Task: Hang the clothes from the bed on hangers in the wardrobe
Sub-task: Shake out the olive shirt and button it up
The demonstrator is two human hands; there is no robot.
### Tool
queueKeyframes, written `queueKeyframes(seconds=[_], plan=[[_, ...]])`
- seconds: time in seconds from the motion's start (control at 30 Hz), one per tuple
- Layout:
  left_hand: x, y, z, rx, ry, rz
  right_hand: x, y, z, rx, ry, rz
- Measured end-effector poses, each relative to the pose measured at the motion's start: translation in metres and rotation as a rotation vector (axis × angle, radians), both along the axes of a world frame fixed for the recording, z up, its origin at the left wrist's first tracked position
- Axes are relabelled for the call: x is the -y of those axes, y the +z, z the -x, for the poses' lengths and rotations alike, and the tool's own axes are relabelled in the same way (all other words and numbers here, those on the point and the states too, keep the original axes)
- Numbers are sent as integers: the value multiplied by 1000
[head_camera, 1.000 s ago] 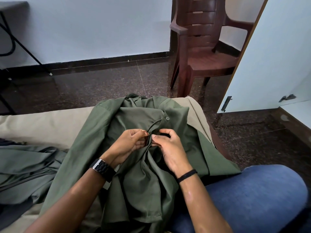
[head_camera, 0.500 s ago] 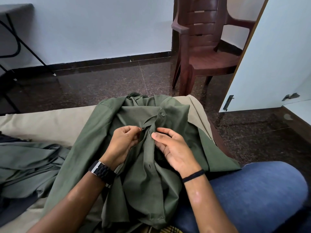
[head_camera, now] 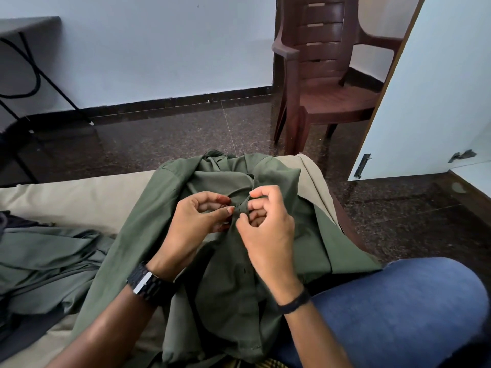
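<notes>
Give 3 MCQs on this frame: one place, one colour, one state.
1. Where is the brown chair?
A. on the bed
B. on the floor beyond the bed
C. inside the wardrobe

2. What colour is the shirt being handled?
A. olive green
B. red
C. white

3. What are the hands doing?
A. hanging idle
B. both pinching the shirt's front
C. holding a hanger

Key: 1 B, it stands on the dark floor past the bed. 2 A, green fabric. 3 B, left hand and right hand pinch the placket.

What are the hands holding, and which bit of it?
Both hands, left and right, pinch the green shirt at its front button strip, near the collar.
</notes>
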State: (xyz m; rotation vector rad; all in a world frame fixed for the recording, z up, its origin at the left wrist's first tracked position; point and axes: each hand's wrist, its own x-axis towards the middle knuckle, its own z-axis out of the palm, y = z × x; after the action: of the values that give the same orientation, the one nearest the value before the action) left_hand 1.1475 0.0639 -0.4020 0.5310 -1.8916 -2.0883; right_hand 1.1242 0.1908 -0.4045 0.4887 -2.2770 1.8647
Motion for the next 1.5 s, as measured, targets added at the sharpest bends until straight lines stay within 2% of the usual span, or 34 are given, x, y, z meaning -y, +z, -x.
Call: queueKeyframes(seconds=[0.13, 0.2, 0.27, 0.4, 0.53, 0.93, 1.13, 1.4, 1.5], plan=[[-2, 3, -4, -17, 33, 15, 3, -2, -4, -181, -79, -190], [-1, 4, -5, -29, 45, 117, 2, -2, -5, -331, -183, -335], [-3, 6, -5, -19, 12, 186, 2, -1, -6, -399, -216, -393], [-8, 7, -4, 24, -42, 151, 5, 0, -7, -205, -45, -218], [-8, 7, -6, 22, -20, 108, 2, -1, -5, -83, -22, -89], [-6, 5, -8, 56, -49, 20, 7, -8, -8, -155, -50, -112], [-5, 2, -9, 34, -26, 2, 4, -6, -5, -124, -6, -69], [-4, -3, -7, 21, -3, 9, -4, -7, 5, 25, 119, 50], [-8, -7, -7, 15, 51, -21, -2, -10, 6, 31, 106, 32]])
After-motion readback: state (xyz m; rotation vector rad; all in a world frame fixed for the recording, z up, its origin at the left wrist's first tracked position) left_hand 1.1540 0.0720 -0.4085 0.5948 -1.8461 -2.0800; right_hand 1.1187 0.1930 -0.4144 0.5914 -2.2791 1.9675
